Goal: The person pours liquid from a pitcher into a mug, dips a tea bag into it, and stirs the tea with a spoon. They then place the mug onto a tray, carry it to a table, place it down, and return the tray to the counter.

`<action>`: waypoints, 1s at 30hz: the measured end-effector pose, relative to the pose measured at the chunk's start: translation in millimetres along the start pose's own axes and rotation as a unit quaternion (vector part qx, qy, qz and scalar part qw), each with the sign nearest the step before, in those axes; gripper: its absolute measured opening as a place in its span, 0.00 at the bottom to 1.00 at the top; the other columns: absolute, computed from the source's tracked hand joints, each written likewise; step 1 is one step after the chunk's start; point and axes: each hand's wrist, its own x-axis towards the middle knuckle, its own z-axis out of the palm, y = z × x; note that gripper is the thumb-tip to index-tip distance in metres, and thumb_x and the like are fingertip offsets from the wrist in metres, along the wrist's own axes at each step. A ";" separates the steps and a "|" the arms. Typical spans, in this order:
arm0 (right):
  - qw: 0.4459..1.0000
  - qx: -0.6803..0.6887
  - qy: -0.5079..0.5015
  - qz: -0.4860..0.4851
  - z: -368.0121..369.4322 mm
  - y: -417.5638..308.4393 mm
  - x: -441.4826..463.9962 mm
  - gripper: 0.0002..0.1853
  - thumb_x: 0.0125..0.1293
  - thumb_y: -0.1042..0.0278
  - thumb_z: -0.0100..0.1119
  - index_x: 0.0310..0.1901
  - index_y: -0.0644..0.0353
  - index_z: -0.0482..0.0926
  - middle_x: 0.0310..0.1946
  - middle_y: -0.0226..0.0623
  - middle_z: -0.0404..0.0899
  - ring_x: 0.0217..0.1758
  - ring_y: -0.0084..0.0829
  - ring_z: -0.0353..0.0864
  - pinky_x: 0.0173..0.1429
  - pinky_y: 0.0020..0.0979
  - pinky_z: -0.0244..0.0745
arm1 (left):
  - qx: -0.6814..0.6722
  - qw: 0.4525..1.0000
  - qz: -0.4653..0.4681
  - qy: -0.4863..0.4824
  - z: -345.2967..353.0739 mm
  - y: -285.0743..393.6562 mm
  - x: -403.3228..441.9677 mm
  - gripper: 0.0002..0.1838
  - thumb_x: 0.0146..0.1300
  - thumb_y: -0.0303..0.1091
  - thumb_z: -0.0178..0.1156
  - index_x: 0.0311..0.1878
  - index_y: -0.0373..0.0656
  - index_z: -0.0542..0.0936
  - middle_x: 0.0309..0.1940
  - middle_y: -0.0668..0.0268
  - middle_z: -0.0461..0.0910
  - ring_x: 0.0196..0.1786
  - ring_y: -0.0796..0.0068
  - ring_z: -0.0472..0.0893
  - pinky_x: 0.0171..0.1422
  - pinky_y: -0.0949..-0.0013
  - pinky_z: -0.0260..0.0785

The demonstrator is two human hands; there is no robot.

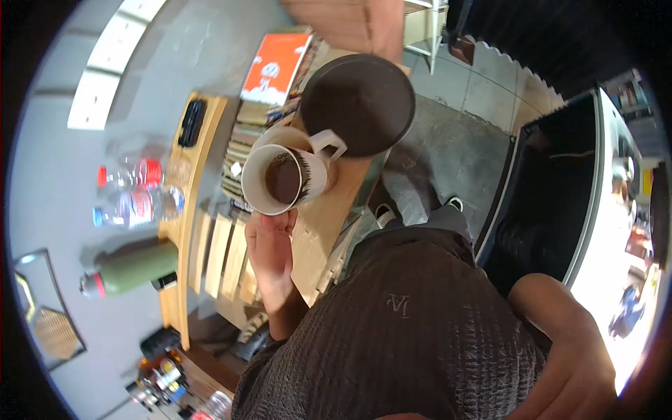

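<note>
My left hand (271, 248) is closed at the lower side of a white paper cup (316, 175), its fingers partly hidden behind it. Brown liquid (283, 183) shows inside the cup, which has a dark printed pattern. Directly behind it is a pale cup (281, 136); a white handle (329, 143) sticks out toward a round dark tray (358, 105). I cannot tell whether the hand also touches this second cup. My right hand (570, 374) is low at the right, beside my dark shirt, with its fingertips cut off by the frame edge.
A wooden table (315, 238) lies beneath the cups, with an orange printed sheet (275, 66) farther off. At left, a wooden shelf (199, 154) bears plastic bottles (140, 206) and a green flask (133, 271). A black-fronted cabinet (542, 189) stands at right.
</note>
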 end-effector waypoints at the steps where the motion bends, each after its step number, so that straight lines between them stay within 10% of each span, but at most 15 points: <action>1: 1.000 -0.007 0.005 0.003 0.1 -8.4 -1.0 0.42 0.63 0.45 0.62 0.73 0.30 0.48 0.27 0.35 0.81 0.29 0.25 0.81 0.52 0.57 0.70 | -0.003 1.000 0.002 -0.003 10.4 -1.3 4.4 0.20 0.72 0.49 0.51 0.27 0.47 0.66 0.22 0.75 0.56 0.28 0.79 0.55 0.38 0.70 0.51; 30: 0.951 -0.232 0.203 0.030 -41.5 -295.9 -76.8 0.36 0.63 0.55 0.65 0.70 0.29 0.57 0.22 0.31 0.79 0.24 0.25 0.79 0.39 0.38 0.77 | -0.069 0.907 -0.131 -0.394 387.3 -127.0 6.8 0.21 0.74 0.47 0.48 0.25 0.47 0.62 0.22 0.75 0.56 0.28 0.78 0.56 0.36 0.69 0.53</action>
